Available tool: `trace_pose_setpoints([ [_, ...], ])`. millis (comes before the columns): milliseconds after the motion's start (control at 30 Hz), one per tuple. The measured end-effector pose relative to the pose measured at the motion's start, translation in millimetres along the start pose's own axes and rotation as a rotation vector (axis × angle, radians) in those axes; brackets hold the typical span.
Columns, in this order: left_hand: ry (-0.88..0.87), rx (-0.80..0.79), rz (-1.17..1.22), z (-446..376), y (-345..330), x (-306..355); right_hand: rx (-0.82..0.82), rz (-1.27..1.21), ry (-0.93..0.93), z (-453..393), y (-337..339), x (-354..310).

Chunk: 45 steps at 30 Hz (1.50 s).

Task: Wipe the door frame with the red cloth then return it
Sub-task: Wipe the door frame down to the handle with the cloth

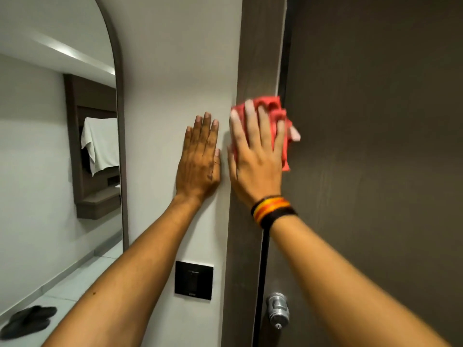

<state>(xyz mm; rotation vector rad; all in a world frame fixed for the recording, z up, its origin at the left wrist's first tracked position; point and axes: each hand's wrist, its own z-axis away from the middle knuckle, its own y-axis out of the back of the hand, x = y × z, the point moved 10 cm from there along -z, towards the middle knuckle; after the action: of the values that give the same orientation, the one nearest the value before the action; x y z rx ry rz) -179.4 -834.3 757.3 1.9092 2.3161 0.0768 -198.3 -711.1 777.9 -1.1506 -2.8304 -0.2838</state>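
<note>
Both hands are raised side by side against the vertical surfaces ahead, close together but not touching. The right hand (pixel 255 156) lies flat with its fingers spread over the red cloth (pixel 280 126), pinning it against the brown door frame (pixel 260 58); its outline is slightly blurred. The cloth is bunched under the palm and fingers, with folds poking out above the fingertips and to the right, where it overlaps the edge of the dark door (pixel 375 146). A striped wristband (pixel 271 209) in black, yellow and red circles the right wrist, and a thin dark strap hangs down from it along the gap between frame and door.

The left hand (pixel 200 161) holds nothing; it rests open, palm flat and fingers together, on the pale wall (pixel 175 71) just left of the frame. Below it on the wall sits a black switch plate (pixel 193 280). Lower on the door, a silver door knob (pixel 277 310) is visible near the frame's edge.

To the left of the wall stands an arched mirror (pixel 50 146) with a dark rim, reflecting a room with a wooden wall unit and a white towel (pixel 101 144) draped over it. At the bottom left, a dark object (pixel 27 320), possibly footwear, lies on the light tiled floor.
</note>
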Motion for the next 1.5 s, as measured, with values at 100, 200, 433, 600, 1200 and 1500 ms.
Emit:
trace_pose_setpoints([
  [100, 0.011, -0.002, -0.009, 1, -3, -2, -0.073, 0.0, -0.01, 120, -21, -13],
  [200, 0.006, 0.004, -0.021, 0, -3, -4, -0.281, 0.087, 0.013, 255, -52, -30],
  [433, -0.005, 0.005, -0.013, 2, -1, -2, -0.415, 0.155, 0.206, 331, -60, -38],
  [600, 0.003, 0.003, -0.022, 4, 0, -2, -0.251, -0.013, 0.169, 155, -16, -19],
  [1200, -0.003, 0.081, -0.021, 1, 0, -4, -0.326, 0.004, 0.356, 304, -49, -31],
  [1500, -0.017, 0.07, -0.008, 0, 2, 0, -0.544, 0.071, 1.077, 408, -59, -42],
])
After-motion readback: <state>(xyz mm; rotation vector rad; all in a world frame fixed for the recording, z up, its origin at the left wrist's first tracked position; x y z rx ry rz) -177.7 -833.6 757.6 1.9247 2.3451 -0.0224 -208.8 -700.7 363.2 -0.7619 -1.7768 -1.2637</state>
